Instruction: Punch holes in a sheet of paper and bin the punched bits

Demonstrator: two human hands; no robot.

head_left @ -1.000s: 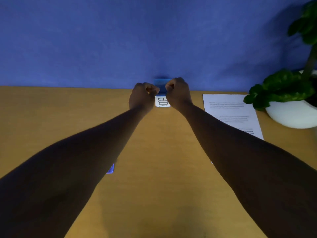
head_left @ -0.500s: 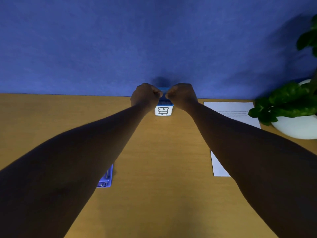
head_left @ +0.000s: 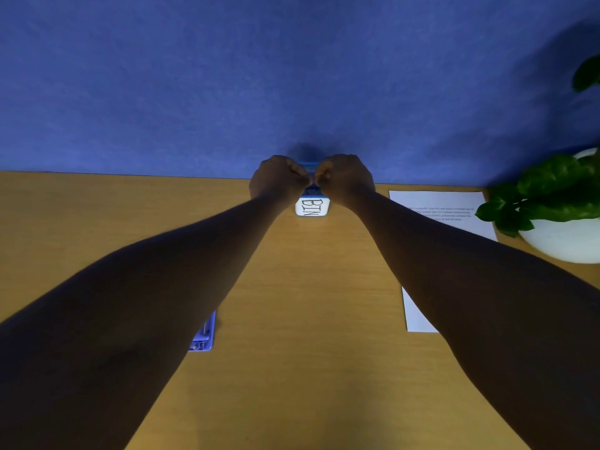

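A small blue bin (head_left: 311,207) with a white label reading "BIN" stands at the desk's far edge against the blue wall. My left hand (head_left: 279,180) and my right hand (head_left: 345,178) are both clenched just above it, knuckles nearly touching. Between them they grip a blue piece (head_left: 308,164), of which only a thin top edge shows. The printed sheet of paper (head_left: 435,203) lies flat to the right, partly under my right forearm. A blue punch part (head_left: 204,336) rests on the desk, half hidden by my left forearm.
A white pot (head_left: 558,245) with a leafy green plant (head_left: 552,190) stands at the far right, its leaves overhanging the paper's corner. The wooden desk (head_left: 308,319) runs up to the blue wall behind the bin.
My hands have drawn closer together over the bin, hiding most of the blue piece that showed between them a second ago. The head view has shifted slightly.
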